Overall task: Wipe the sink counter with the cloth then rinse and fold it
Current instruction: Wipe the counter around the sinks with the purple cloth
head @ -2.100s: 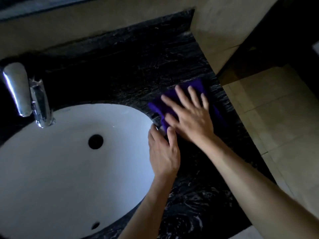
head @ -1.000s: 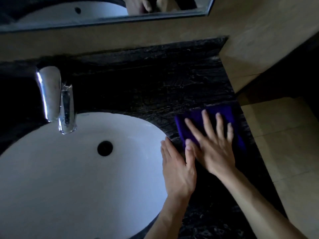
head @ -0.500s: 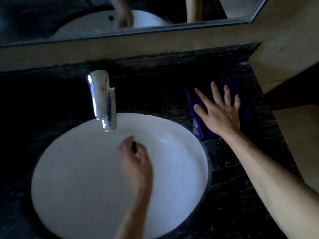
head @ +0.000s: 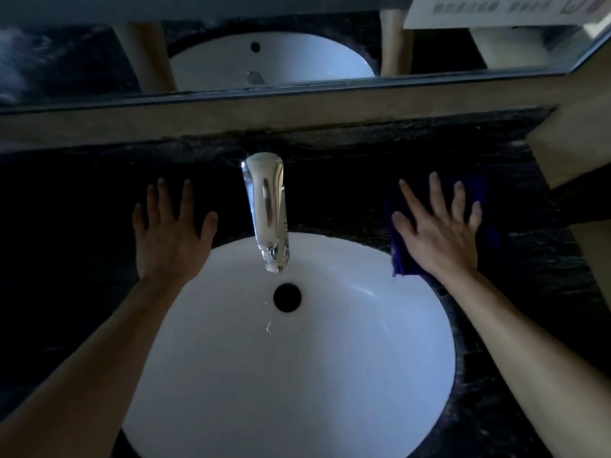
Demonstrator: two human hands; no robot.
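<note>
Since half a second ago, the left hand (head: pixel 168 238) has left the sink (head: pixel 297 375) and lies flat, fingers spread, on the dark bench (head: pixel 347 193) left of the faucet (head: pixel 268 213). Right hand (head: pixel 439 233), fingers splayed open, presses the purple cloth (head: pixel 401 259) flat on the bench right of the faucet

Purple cloth (head: pixel 401 259), white sink (head: pixel 297 375), black veined counter (head: pixel 545 276), chrome faucet (head: pixel 267 209)

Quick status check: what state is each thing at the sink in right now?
Cloth: spread flat on the counter, pinned under the right hand.
Right hand: open, fingers splayed.
Left hand: open, flat on the bare counter.
Faucet: no stream visible.
Sink: drain unplugged.
</note>
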